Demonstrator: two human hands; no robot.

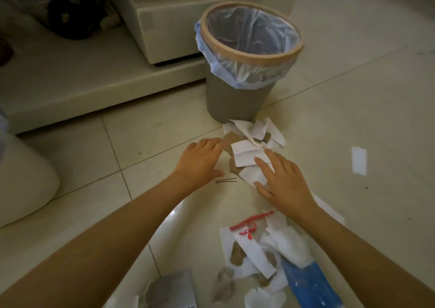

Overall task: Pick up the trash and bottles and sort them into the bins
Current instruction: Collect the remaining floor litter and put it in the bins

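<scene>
A grey bin (237, 96) with a tan rim and a pale blue liner stands on the tiled floor. Just in front of it lies a heap of white and brown paper scraps (249, 140). My left hand (202, 159) lies flat at the heap's left edge, fingers straight and touching a brown scrap. My right hand (282, 178) rests with spread fingers on the white paper at the heap's near right side. A second pile of paper scraps (256, 253), with a red string (249, 220) and a blue plastic wrapper (308, 284), lies closer to me. No bottle shows.
A black hairpin (226, 180) lies on the floor between my hands. A low cream platform with a box-shaped unit (164, 23) stands behind the bin. A white rounded object (21, 178) sits at far left, a grey packet (174, 289) at the bottom edge.
</scene>
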